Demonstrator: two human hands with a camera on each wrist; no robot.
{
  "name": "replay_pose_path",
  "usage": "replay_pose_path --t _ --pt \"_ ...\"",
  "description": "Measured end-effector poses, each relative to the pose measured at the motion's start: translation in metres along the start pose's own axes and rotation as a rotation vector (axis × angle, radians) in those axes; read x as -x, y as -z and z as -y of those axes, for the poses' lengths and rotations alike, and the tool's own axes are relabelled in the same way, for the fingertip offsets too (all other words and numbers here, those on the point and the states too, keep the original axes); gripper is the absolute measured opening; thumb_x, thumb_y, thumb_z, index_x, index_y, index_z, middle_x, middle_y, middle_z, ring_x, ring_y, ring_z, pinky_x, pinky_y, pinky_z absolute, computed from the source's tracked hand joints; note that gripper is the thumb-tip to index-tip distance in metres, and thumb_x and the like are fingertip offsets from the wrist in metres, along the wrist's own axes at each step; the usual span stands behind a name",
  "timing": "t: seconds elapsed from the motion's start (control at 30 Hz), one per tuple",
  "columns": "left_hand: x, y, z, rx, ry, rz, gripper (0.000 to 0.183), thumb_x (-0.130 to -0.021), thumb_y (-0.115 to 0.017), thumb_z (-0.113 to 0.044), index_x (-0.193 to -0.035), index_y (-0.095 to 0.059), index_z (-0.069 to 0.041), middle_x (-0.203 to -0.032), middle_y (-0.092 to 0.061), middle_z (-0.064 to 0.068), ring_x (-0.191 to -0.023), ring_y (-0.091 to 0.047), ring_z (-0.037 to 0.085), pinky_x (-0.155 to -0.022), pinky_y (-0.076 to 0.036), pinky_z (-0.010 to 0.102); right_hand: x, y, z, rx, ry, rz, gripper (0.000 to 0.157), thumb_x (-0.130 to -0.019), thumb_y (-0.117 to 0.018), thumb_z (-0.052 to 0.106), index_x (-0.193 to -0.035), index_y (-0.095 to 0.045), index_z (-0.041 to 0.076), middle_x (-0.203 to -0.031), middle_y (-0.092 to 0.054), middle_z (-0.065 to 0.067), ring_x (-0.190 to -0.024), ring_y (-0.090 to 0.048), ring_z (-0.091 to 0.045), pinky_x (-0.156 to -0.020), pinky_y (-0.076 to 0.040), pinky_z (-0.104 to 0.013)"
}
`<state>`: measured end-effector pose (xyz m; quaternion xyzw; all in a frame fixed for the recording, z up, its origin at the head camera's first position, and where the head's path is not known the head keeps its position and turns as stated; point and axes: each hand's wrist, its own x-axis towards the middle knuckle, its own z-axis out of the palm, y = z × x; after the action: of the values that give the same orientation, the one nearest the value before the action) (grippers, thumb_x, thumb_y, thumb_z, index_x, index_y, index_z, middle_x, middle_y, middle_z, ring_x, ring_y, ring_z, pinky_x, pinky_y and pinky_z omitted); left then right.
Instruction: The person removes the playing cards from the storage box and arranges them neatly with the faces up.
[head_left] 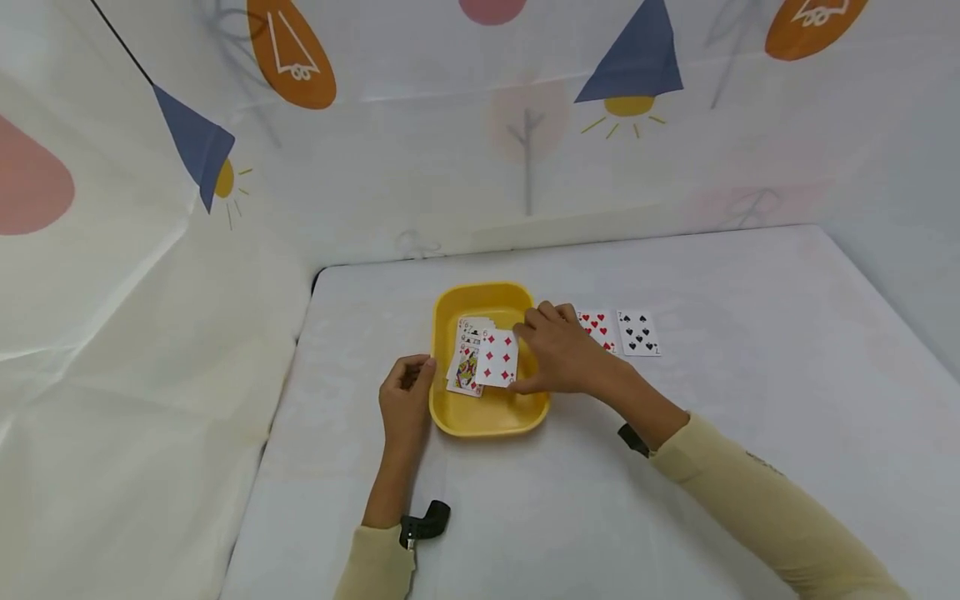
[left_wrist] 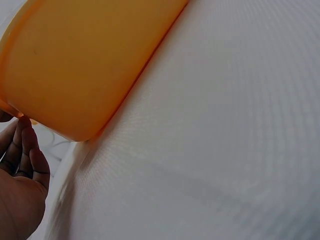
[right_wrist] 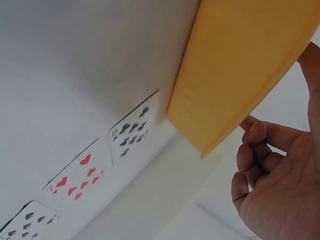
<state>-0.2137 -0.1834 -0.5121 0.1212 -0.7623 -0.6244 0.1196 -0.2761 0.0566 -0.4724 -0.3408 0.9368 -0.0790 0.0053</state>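
A yellow tray (head_left: pixel 491 427) stands on the table with several overlapping playing cards in it, a queen of diamonds (head_left: pixel 467 371) lowest in the fan. My left hand (head_left: pixel 405 400) pinches the tray's left rim between thumb and fingers; in the left wrist view its fingertips meet the rim from outside. Reaching over the right rim, my right hand (head_left: pixel 558 350) holds a six of diamonds (head_left: pixel 497 358), fingers at its upper right corner and thumb at its lower right corner. That card overlaps the others. In the right wrist view the tray wall hides the fingertips and the card.
Right of the tray, a seven of hearts (head_left: pixel 597 327) and a seven of spades (head_left: pixel 639 333) lie face up in a row. A clubs card (right_wrist: pixel 131 129) lies beside the tray, hidden from the head view by my right hand. A patterned fabric wall (head_left: pixel 420 167) rises behind the table.
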Motion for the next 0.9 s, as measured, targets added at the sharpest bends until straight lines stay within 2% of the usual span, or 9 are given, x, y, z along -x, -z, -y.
replay_pose_path --t 0.37,0.6,0.9 --pt "0.000 -0.001 -0.001 0.006 -0.007 0.001 0.021 -0.098 -0.065 -0.014 -0.109 -0.069 0.002 -0.098 -0.066 0.014 -0.085 -0.058 0.016 -0.073 -0.048 0.018 0.012 0.017 -0.022 -0.029 -0.007 -0.026 0.087 -0.071 -0.081 0.064 -0.129 -0.062 0.001 -0.110 -0.052 -0.008 -0.105 -0.041 -0.026 -0.091 -0.030 -0.047" --pt "0.000 -0.001 -0.002 0.004 0.001 0.003 0.020 -0.098 -0.066 -0.014 -0.109 -0.069 0.002 -0.098 -0.066 0.014 -0.084 -0.058 0.017 -0.072 -0.048 0.018 0.022 0.023 -0.038 -0.031 -0.036 0.001 0.088 -0.072 -0.080 0.064 -0.132 -0.060 0.003 -0.112 -0.053 -0.008 -0.107 -0.041 -0.026 -0.095 -0.030 -0.049" --pt "0.000 -0.001 0.000 0.027 0.006 -0.002 0.020 -0.098 -0.066 -0.014 -0.108 -0.069 0.003 -0.096 -0.065 0.014 -0.082 -0.058 0.015 -0.070 -0.048 0.018 0.038 0.029 -0.064 -0.061 -0.055 -0.015 0.082 -0.071 -0.085 0.055 -0.129 -0.061 0.002 -0.111 -0.053 -0.007 -0.108 -0.042 -0.026 -0.094 -0.029 -0.050"
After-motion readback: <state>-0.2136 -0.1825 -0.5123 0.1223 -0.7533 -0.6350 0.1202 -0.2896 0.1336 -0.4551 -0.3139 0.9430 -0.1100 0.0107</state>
